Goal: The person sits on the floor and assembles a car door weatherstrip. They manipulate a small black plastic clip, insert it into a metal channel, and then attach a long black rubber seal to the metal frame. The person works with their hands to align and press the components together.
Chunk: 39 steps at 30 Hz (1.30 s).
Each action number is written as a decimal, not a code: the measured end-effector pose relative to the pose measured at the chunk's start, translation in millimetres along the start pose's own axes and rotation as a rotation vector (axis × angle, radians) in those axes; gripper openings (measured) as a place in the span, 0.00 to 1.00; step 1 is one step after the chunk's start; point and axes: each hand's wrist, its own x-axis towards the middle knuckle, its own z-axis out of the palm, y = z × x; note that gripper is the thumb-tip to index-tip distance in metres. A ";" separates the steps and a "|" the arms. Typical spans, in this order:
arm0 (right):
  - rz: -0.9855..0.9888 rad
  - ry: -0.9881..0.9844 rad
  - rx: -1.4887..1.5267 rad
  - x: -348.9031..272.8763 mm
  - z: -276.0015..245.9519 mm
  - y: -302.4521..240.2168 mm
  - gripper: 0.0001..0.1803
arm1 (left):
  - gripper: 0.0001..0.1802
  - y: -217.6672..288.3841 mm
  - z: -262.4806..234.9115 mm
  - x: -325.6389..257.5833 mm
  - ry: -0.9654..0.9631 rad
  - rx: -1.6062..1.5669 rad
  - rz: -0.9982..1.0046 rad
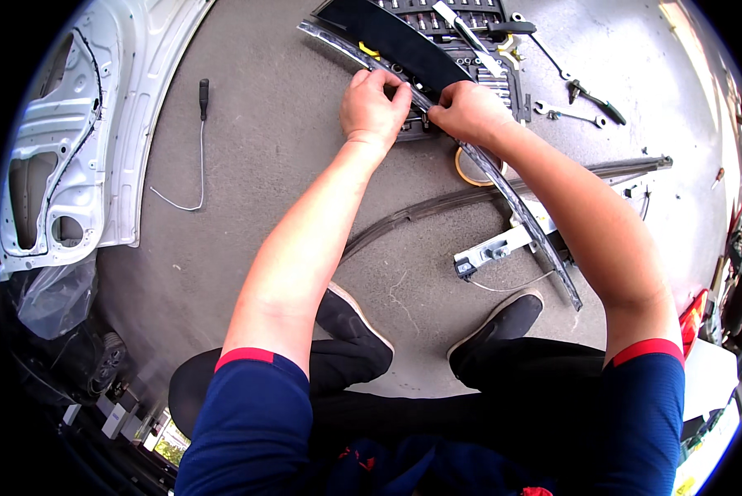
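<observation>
My left hand and my right hand both grip a long curved dark trim strip with a shiny edge near its middle. The strip runs from the upper middle down to the right, past my right forearm. My fingertips meet over a small fitting on the strip. A dark flat panel lies just beyond my hands.
A white car door shell lies at the left on the concrete floor. A screwdriver with a wire sits beside it. An open socket set, wrenches, pliers, a tape roll and a metal rail lie near.
</observation>
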 end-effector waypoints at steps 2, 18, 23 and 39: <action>0.008 -0.007 -0.031 1.7 -2.9 -5.7 0.20 | 0.11 -0.8 1.3 0.5 0.021 -0.003 -0.018; 0.050 0.042 -0.131 21.1 6.8 -1.8 0.23 | 0.13 -0.9 7.9 -0.6 0.073 0.021 0.110; 0.037 0.057 -0.124 19.4 7.8 -1.4 0.23 | 0.11 -7.0 4.6 2.1 0.044 0.073 0.213; 0.026 0.049 -0.134 15.2 4.8 -1.2 0.24 | 0.12 -2.1 -3.7 -2.2 0.088 0.232 0.212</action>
